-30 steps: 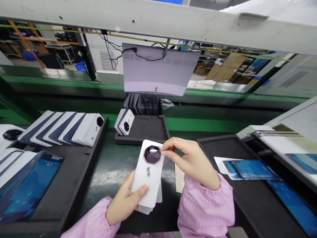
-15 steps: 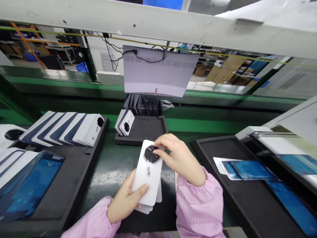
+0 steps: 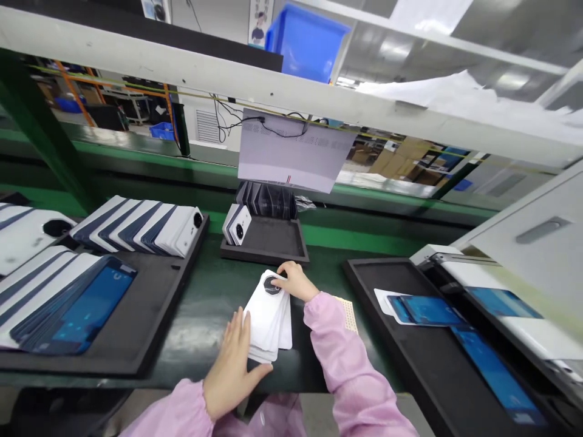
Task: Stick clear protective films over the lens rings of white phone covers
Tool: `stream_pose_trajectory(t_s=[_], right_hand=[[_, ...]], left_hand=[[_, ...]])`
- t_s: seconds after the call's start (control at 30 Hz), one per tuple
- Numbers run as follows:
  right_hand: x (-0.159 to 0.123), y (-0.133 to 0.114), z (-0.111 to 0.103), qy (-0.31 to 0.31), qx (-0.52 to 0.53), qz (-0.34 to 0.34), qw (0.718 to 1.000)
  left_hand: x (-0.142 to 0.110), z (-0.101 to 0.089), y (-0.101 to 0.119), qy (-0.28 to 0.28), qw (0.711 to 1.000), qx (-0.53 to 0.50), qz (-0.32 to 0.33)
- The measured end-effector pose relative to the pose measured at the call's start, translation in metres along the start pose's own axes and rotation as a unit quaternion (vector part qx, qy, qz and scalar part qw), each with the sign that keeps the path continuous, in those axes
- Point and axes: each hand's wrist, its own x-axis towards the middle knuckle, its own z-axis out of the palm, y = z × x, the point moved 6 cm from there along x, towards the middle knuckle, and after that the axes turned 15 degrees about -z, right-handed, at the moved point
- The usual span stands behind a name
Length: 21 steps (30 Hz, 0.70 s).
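Note:
A fanned stack of white phone back covers [image 3: 268,318] lies on the green bench in front of me. The top cover has a dark octagonal camera ring [image 3: 272,284]. My left hand [image 3: 233,364] rests against the stack's left edge, fingers straight and thumb under the near corner. My right hand [image 3: 295,281] sits at the stack's far end, fingertips pressing on the camera ring. Both arms wear pink sleeves.
A black tray [image 3: 173,288] at left holds rows of white covers [image 3: 141,226] and blue-filmed panels [image 3: 77,303]. A small black tray [image 3: 273,243] behind holds two covers [image 3: 237,224]. A dotted sheet [image 3: 348,312] lies beside my right sleeve. Another black tray [image 3: 387,328] with blue panels [image 3: 423,309] is on the right.
The cover I held up has come down onto the stack on the bench. My left hand let go its grip and lies alongside. My view has tilted up and back.

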Motion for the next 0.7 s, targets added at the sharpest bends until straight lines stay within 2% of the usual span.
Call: stream_pose_trajectory(t_s=[0.13,0.3,0.43,0.53,0.7], right_hand=[[0.002,0.002,0.011,-0.094,0.034,0.007,0.995],[0.005,0.007,0.016,-0.170,0.080,0.047,0.981],[-0.008,0.001,0.014,-0.177,0.127,0.041,0.975],[-0.026,-0.006,0.014,-0.171,0.177,0.023,0.969],[-0.053,-0.003,0.021,-0.155,0.232,0.013,0.960]], left_hand=[[-0.008,0.021,0.013,0.014,0.997,0.063,0.040],[-0.006,0.024,0.019,0.000,0.997,0.055,0.058],[-0.012,0.022,0.018,-0.019,0.997,0.035,0.065],[-0.019,0.022,0.021,-0.055,0.997,0.015,0.057],[-0.023,0.018,0.020,-0.095,0.994,-0.036,0.042]])
